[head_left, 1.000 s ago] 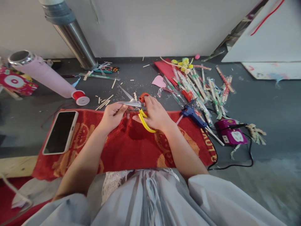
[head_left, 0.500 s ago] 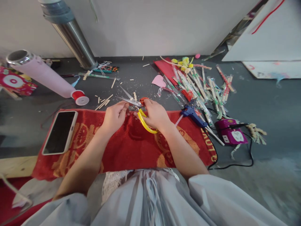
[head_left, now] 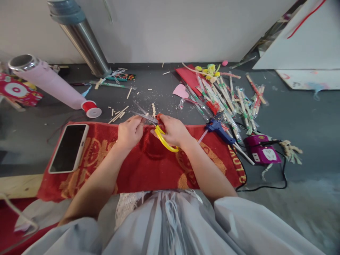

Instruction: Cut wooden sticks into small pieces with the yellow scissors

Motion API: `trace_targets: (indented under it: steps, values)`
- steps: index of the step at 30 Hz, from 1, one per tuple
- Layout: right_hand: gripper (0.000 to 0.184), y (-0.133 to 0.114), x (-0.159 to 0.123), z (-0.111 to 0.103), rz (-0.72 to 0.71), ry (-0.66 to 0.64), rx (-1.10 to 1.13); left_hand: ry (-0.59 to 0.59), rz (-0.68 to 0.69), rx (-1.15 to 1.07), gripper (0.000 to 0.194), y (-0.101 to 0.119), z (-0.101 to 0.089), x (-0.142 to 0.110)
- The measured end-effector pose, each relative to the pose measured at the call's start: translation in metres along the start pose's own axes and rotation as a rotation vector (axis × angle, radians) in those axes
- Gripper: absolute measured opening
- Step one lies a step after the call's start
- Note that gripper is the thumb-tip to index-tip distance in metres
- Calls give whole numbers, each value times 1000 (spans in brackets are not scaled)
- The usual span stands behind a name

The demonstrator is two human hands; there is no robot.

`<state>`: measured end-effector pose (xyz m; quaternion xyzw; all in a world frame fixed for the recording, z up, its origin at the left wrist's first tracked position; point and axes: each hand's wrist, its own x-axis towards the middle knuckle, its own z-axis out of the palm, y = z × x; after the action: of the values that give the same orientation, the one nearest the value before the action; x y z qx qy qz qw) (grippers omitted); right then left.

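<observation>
Yellow-handled scissors [head_left: 165, 140] are gripped in my right hand [head_left: 174, 130], their slim blades pointing left above the edge of a red towel [head_left: 156, 173]. A small red piece shows at that hand's fingertips; whether it belongs to the scissors I cannot tell. My left hand [head_left: 130, 131] is closed in a pinch right beside the blades. A tiny pale bit shows near its fingertips, too small to name. Just beyond the blades lies a short pale wavy strip [head_left: 153, 109]. Several thin cut sticks [head_left: 119, 115] lie on the grey table to the left.
A phone [head_left: 69, 148] rests on the towel's left side. Behind it are a ribbon spool [head_left: 91, 109], a pink bottle [head_left: 53, 83] and a steel thermos [head_left: 86, 46]. At right lie a blue glue gun [head_left: 219, 130], wrapped sticks [head_left: 220, 95] and a purple power block [head_left: 261, 150] with a black cord.
The blades have swung closer together, their tips lower and nearer my left fingers. Both hands stay in nearly the same place; the whole view has shifted slightly.
</observation>
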<state>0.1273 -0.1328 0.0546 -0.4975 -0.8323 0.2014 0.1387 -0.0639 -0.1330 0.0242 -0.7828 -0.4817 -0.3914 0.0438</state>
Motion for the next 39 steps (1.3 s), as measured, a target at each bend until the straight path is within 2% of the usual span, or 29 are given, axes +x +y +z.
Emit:
trace_targets:
  steps: [4,9,14,18,20,27,32,35,39]
  values:
    - [42,0,1,1,14,-8,29,-25,-45,-7,34,4,-2,2]
    - [47,-3,1,-4,93,-4,34,-120,-196,24,38,7,-7,7]
    - [50,-1,1,-7,184,26,36,-351,-413,284,35,4,-10,14]
    - [53,3,0,-6,242,63,12,-578,-452,499,42,-1,-12,18]
    - [53,4,0,-6,255,66,10,-640,-448,532,44,-4,-13,18]
    - [56,7,1,-2,258,82,20,-714,-490,509,52,-6,-9,21]
    - [61,6,1,0,261,82,13,-706,-529,514,57,-6,-8,27]
    - [63,5,1,-1,264,76,3,-661,-558,535,55,-16,-11,37]
    - [62,5,2,-2,268,69,8,-640,-573,588,40,-43,-12,56]
